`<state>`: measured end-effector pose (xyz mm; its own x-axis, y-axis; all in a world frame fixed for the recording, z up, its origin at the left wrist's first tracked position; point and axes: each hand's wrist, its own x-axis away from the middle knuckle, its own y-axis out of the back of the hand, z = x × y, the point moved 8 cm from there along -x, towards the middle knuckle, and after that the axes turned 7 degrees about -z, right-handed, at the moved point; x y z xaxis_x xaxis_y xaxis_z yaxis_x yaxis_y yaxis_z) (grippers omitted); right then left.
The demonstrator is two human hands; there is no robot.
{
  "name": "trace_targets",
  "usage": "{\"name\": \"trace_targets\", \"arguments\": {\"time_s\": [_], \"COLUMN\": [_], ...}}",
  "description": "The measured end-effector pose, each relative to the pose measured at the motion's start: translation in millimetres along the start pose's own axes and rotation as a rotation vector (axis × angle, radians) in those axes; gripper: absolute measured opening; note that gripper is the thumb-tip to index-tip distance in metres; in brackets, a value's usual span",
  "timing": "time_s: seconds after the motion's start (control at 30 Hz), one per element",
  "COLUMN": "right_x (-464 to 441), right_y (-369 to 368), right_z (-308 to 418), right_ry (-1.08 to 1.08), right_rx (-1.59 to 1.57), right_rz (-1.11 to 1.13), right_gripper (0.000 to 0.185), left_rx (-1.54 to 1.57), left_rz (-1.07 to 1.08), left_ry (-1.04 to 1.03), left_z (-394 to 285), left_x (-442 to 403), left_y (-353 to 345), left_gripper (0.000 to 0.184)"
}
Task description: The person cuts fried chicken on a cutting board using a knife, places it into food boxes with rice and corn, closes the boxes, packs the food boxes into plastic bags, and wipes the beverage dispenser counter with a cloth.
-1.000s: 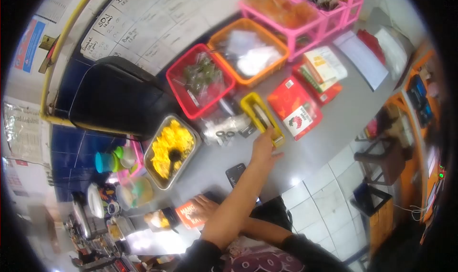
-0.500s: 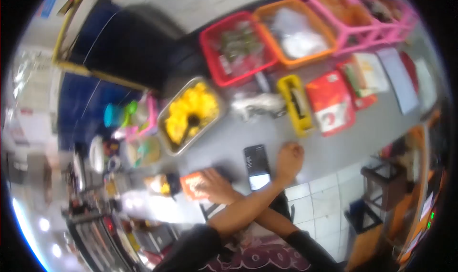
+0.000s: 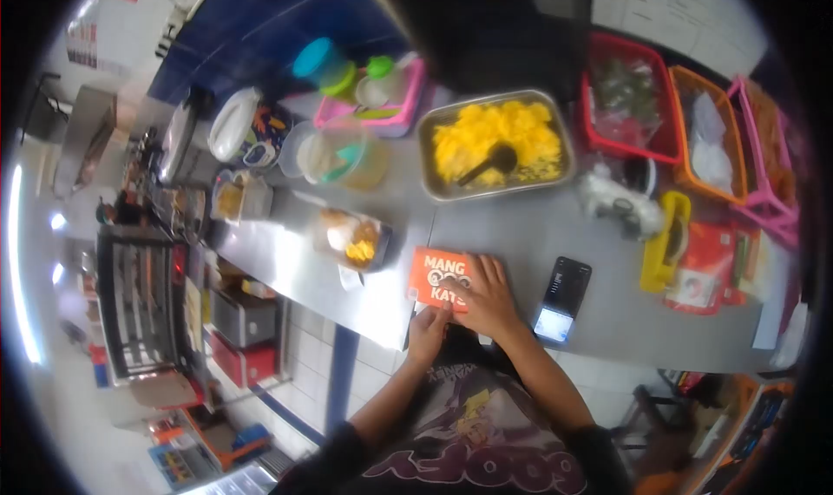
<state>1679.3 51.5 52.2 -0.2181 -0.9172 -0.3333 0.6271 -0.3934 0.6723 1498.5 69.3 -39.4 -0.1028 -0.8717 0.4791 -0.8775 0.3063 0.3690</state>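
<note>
An orange food box [image 3: 434, 265] with white "MANG KATS" lettering sits at the front edge of the grey counter. My right hand [image 3: 488, 300] grips its right end, thumb across the top and fingers at the far side. Closed at the near edge of the same box, my left hand [image 3: 427, 332] has its thumb against the lid. To the left stands an open food box [image 3: 354, 242] with something white, something brown and yellow pieces inside. A phone [image 3: 562, 295] with a lit screen lies right of my right hand.
Behind stands a metal tray [image 3: 431, 163] of yellow food with a black spoon. Plastic tubs [image 3: 369, 161] and a pink basket [image 3: 408, 109] are at back left. Red [image 3: 638, 152] and orange [image 3: 685, 178] baskets, a yellow holder [image 3: 657, 256] and red packets [image 3: 705, 261] stand right.
My arms were crossed and are now uncrossed. My left hand came from beside the phone to the orange box, where my right hand stays. The view has turned left.
</note>
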Motion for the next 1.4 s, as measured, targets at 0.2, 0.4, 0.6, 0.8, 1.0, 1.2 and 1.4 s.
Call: {"name": "trace_targets", "arguments": {"time_s": [0.2, 0.4, 0.6, 0.8, 1.0, 1.2, 1.4], "right_x": [-9.8, -17.8, -20.9, -152.4, -109.7, -93.9, -116.1], "right_y": [-4.2, -4.2, -12.2, -87.9, -179.7, -207.8, -168.3], "right_z": [12.5, 25.3, 30.1, 123.9, 115.9, 115.9, 115.9], "right_ry": [0.044, -0.099, -0.415, -0.444, -0.598, -0.693, -0.832], "right_rx": [0.047, 0.165, 0.648, -0.06, 0.12, -0.439, -0.592], "right_rz": [0.058, 0.156, 0.155, -0.284, -0.129, -0.449, -0.329], "right_gripper": [0.054, 0.072, 0.078, 0.065, 0.066, 0.058, 0.047], "left_rx": [-0.32, -0.474, -0.247, -0.344, -0.696, -0.269, -0.139], "left_rz": [-0.097, -0.159, -0.325, -0.596, 0.4, 0.166, 0.058], "left_ry": [-0.636, -1.082, -0.973, -1.196, -0.921, -0.666, -0.408], "left_z": [-28.9, -44.5, -107.3, -216.5, -148.5, -79.2, -90.6], "left_x": [-13.9, -29.8, -84.2, -204.8, -246.1, -240.0, -238.9], "left_y": [17.4, 27.2, 175.1, 301.8, 257.6, 243.6, 279.2], "left_gripper": [0.035, 0.019, 0.014, 0.045, 0.069, 0.052, 0.043]}}
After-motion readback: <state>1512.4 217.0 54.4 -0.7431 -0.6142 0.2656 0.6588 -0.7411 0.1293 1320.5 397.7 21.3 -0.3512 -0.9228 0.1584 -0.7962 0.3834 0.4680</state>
